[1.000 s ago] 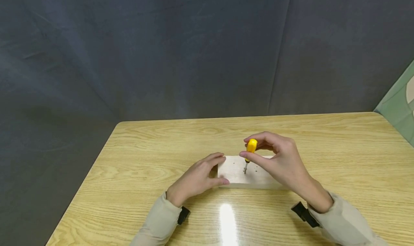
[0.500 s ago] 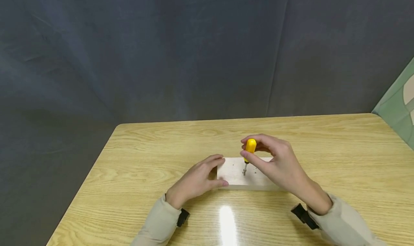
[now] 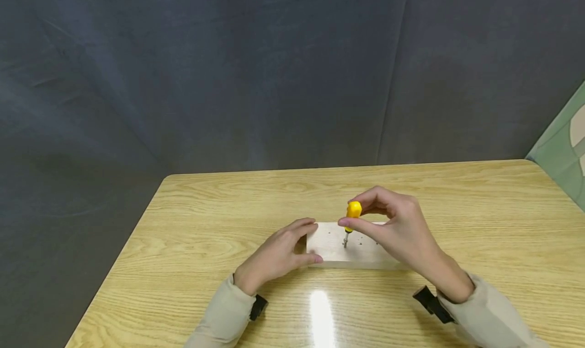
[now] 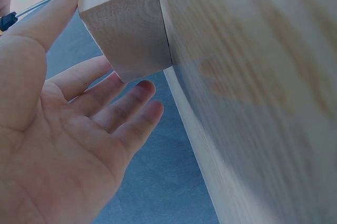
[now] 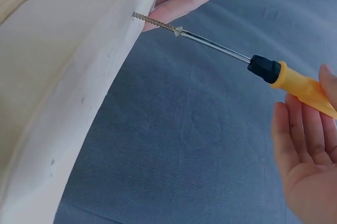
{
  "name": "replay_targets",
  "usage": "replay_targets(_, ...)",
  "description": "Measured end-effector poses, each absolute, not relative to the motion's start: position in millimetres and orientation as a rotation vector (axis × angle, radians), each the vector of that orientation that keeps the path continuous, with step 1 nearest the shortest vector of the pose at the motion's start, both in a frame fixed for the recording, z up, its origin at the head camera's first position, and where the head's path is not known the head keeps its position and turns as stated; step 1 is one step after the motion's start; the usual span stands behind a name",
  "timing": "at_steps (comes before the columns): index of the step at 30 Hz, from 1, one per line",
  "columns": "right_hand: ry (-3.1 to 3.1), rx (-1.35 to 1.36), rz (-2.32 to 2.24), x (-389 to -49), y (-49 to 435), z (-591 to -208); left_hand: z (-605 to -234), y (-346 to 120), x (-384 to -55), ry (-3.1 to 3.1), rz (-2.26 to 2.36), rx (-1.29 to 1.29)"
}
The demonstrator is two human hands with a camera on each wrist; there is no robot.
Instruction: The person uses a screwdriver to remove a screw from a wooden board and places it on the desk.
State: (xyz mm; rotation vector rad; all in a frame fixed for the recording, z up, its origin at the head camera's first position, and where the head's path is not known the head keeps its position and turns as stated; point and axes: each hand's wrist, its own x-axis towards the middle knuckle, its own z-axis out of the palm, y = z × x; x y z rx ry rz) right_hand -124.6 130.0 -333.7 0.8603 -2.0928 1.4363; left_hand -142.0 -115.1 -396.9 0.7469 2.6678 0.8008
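The right hand (image 3: pixel 399 225) pinches the yellow-handled screwdriver (image 3: pixel 354 210); below its fingers, the tip meets a screw (image 5: pixel 158 22) projecting from the wooden block (image 3: pixel 326 245), whose end the left hand (image 3: pixel 283 247) holds between thumb and fingers. The screwdriver should be light, stiff, perhaps slick; best gripped round its handle.

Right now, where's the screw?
In the right wrist view, the screw sits upper center, between the wooden block on its left and the yellow-handled screwdriver on its right.
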Motion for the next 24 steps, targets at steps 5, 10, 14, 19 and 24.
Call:
replay_targets(5, -2.110, 0.881, 1.407, -123.9, 130.5, -331.8, -395.9, -115.1, -141.3, 2.666, 0.808, 0.744)
replay_targets(10, -2.152, 0.878, 1.345, -123.4, 130.4, -331.0, -396.7, -115.5, -141.5, 2.660, 0.811, 0.734)
replay_targets(14, -2.171, 0.863, 1.336, -123.7, 129.8, -331.6, -397.1, -115.5, -141.5, 2.655, 0.816, 0.731)
replay_targets(19, -2.174, 0.852, 1.377, -124.6, 128.1, -332.5, -397.2, -115.2, -141.8, 2.658, 0.818, 0.736)
replay_targets(24, -2.166, 0.848, 1.392, -125.4, 127.0, -333.7, -396.3, -115.0, -141.5, 2.663, 0.813, 0.738)
